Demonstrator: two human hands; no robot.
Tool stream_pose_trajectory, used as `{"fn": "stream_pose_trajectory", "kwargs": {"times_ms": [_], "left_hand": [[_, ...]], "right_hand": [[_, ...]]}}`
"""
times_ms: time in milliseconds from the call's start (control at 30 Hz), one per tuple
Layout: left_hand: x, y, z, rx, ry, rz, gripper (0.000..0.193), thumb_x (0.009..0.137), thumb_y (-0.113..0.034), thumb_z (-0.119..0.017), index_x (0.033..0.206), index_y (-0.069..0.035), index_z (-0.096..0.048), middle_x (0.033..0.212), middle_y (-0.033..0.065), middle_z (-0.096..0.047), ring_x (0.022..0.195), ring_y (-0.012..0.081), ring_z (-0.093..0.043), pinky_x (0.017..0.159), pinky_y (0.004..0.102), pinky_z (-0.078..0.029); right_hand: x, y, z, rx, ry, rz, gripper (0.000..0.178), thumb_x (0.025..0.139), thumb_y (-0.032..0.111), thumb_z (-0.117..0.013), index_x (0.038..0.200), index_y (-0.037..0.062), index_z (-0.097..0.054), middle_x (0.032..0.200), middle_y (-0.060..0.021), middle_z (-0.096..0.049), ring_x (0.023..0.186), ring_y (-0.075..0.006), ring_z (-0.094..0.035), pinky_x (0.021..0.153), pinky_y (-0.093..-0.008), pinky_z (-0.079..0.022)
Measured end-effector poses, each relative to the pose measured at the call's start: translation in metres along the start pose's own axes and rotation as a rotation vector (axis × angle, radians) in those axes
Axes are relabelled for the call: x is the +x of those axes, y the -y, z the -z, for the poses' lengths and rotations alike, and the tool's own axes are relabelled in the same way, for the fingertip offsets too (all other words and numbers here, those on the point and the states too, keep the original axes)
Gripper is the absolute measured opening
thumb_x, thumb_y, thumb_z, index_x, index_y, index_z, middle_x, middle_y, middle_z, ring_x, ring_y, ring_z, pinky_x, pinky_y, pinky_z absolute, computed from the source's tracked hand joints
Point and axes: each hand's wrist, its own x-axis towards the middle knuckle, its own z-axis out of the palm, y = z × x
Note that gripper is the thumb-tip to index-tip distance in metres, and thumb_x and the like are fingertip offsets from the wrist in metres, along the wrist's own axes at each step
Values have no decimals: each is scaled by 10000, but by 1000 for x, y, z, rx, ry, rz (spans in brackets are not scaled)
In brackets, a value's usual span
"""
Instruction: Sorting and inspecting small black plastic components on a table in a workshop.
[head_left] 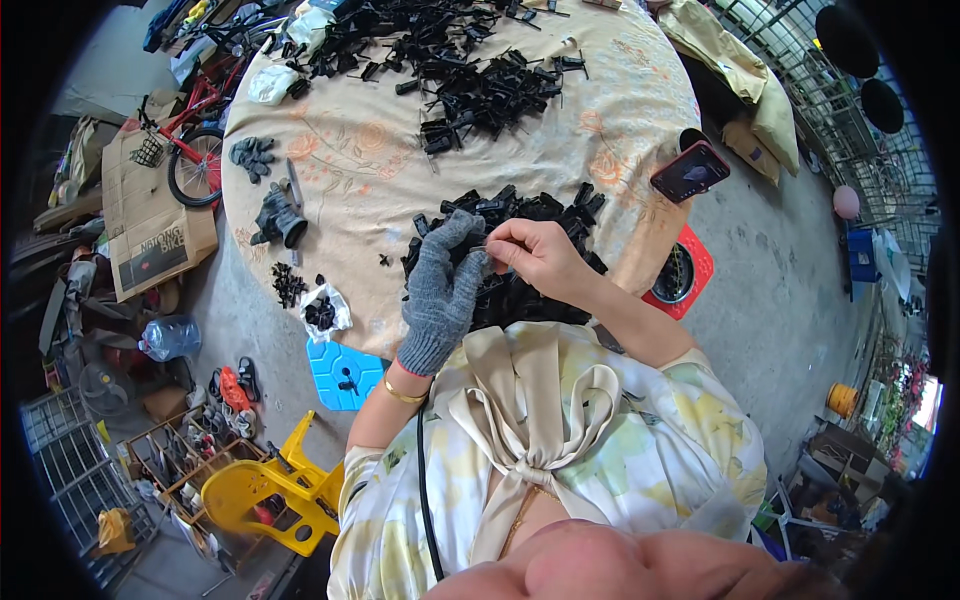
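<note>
Above the near edge of the floral tablecloth (350, 215), the person's bare right hand (542, 258) draws thumb and forefinger close together in a fine pinch; whether anything thin sits between the tips cannot be told. Facing it, the left hand (445, 275), in a grey knit glove (432, 320), curls about half closed, its fingertips near that pinch and its palm hidden, so its hold is also unclear. Beneath and around both hands lies a jumbled pile of black plastic parts (575, 215). These look light and stiff, probably moulded, with smooth faces that could slide against the knit but suit bare fingertips; slender projections may bend or snap, so the thicker body seems the better place to take hold. Farther left, a white bag (341, 313) holds smaller black pieces (319, 313), while a larger heap of similar parts (490, 95) spreads across the cloth's far side.
</note>
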Motion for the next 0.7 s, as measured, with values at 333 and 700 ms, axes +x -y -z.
{"fn": "stream_pose_trajectory", "kwargs": {"times_ms": [333, 700], "left_hand": [[-5, -1, 4, 194, -23, -113, 273, 805, -26, -612, 1068, 2, -544, 1044, 109, -599, 954, 184, -580, 818, 283, -467], [-2, -5, -1, -103, 26, -111, 398, 882, -33, -481, 1266, -32, -376, 1196, 123, -506, 1056, 198, -529, 893, 324, -438]], "right_hand": [[0, 2, -1, 32, 55, -114, 137, 872, 106, -544, 852, -10, -615, 641, 8, -558, 561, -41, -482, 511, -187, -384], [-12, -4, -1, -59, -74, 118, 130, 807, 103, -649, 877, 5, -601, 674, 26, -552, 563, -24, -462, 505, -180, -374]]}}
